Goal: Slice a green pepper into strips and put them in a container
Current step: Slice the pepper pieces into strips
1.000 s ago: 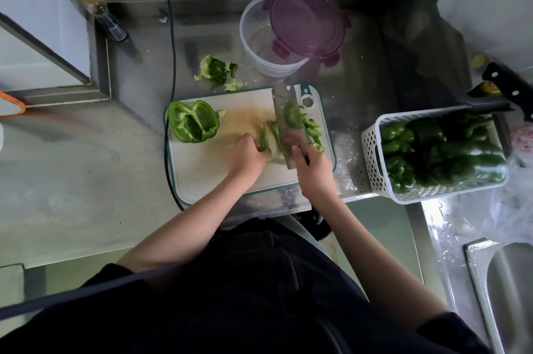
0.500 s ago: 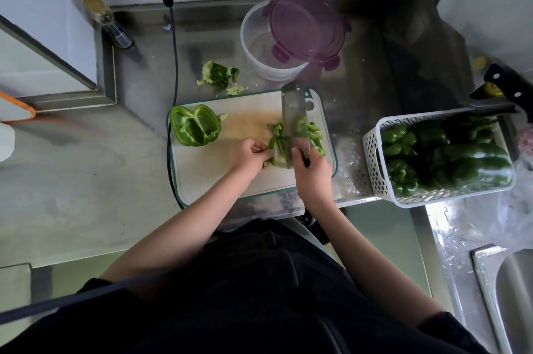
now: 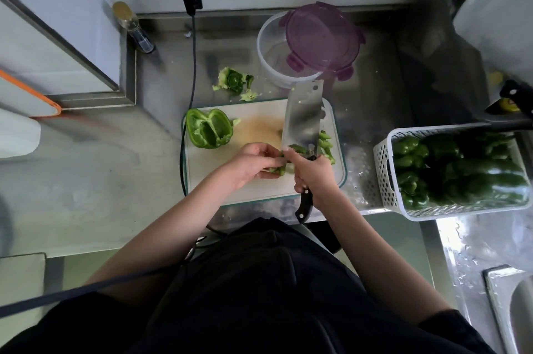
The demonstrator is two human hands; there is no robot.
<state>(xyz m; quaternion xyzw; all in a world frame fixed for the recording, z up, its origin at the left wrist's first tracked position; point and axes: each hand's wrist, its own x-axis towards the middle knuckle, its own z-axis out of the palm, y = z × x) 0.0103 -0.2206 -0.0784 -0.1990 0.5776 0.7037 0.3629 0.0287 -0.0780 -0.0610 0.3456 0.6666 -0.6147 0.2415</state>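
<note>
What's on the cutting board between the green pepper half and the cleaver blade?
Head view: bare white cutting board with a brownish stain, between pepper half and steel cleaver.

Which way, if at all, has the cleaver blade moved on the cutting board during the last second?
Yes. The cleaver, gripped by the right hand, has tipped its flat side up and its tip now reaches beyond the cutting board's far edge toward the container.

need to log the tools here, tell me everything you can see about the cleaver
The cleaver has a broad rectangular blade of shiny grey metal with a small hole near its far corner, and a dark handle with pale rivets. The right hand grips the handle, its end sticking out below the hand. The blade is turned flat, over the right part of the white cutting board, carrying green pepper strips near the hand. The left hand meets strips at the blade's left edge.
</note>
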